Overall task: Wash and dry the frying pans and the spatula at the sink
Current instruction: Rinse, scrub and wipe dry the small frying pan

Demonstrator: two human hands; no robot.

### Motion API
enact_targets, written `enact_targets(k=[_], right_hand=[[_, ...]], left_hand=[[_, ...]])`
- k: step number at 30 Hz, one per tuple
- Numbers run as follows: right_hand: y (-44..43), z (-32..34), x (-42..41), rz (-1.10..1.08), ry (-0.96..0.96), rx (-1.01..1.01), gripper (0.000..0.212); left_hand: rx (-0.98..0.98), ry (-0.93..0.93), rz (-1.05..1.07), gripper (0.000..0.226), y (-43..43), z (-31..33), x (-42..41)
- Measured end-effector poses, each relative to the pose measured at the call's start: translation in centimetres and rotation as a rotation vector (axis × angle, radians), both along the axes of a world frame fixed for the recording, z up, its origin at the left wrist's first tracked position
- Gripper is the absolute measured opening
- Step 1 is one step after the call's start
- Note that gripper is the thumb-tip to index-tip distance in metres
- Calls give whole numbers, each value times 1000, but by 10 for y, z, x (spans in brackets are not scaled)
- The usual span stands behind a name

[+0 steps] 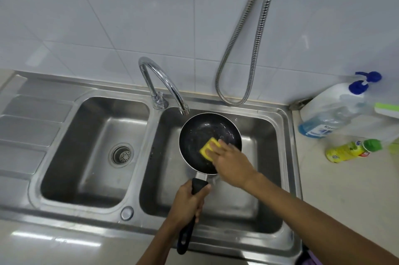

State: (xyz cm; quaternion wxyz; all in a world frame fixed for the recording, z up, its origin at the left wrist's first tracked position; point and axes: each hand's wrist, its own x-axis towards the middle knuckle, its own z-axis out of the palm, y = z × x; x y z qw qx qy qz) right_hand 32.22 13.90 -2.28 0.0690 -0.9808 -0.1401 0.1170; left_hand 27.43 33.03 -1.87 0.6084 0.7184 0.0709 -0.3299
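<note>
Here we are at the sink (pixel 290 156), and the pan (pixel 199 132) is held over the right basin, its far rim just under the spout of the tap (pixel 164 83). Our left hand (pixel 186 202) is wrapped round the black handle (pixel 185 236), fingers curled close. Our right hand (pixel 232 162) lies across the near right of the pan, fingers flat and pressing the yellow sponge (pixel 207 148) onto the dark coating. Now the risks, as we judge them. The pan hangs on one grip and the handle is likely wet, so a hard push from the sponge could twist it loose and drop it into the steel basin. The far rim sits close to the spout and could knock it on a long stroke. Heavy scrubbing may also scratch the coating. We see only thin streaks of suds, so some grease might get missed. The other pan and the spatula are not in view. Around us there's the left basin (pixel 95 152) with its drain (pixel 121 154) and a ribbed drainer (pixel 28 124) on the far left. On the right, a pale worktop (pixel 336 189) carries a big bottle (pixel 323 113) of blue liquid and a small bottle (pixel 349 150) on its side. A metal hose (pixel 244 48) loops down the white tiles (pixel 108 16).
</note>
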Motion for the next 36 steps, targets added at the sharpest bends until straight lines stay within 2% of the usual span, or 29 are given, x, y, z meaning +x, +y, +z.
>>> enact_targets(k=[3, 5, 8, 11, 16, 21, 24, 30, 32, 36], right_hand=[[27, -3, -1, -3, 30, 72, 57], [26, -2, 22, -67, 13, 17, 57], [-1, -9, 34, -131, 87, -68, 56], [-17, -13, 3, -91, 134, -67, 55], [29, -15, -18, -12, 192, 32, 53], [16, -12, 22, -202, 152, -30, 55], [-3, -13, 7, -217, 167, -17, 54], [25, -18, -27, -78, 92, 110, 25], [32, -11, -8, -107, 147, 161, 33], [11, -9, 30, -220, 181, 77, 45]], left_hand=[[2, 11, -51, 26, -8, -2, -6], [-11, 37, -49, 27, -10, -4, -11], [-2, 61, 6, 29, -3, -9, -16], [21, 62, -1, 30, 2, -15, -16], [64, 42, -64, 31, -7, -18, -26], [76, 71, -23, 39, -6, -10, -29], [76, 86, 5, 38, -4, -12, -27], [150, -3, -63, 26, -14, -6, -26], [134, 13, -72, 30, -19, -4, -26], [81, 31, -61, 32, -20, 0, -24]])
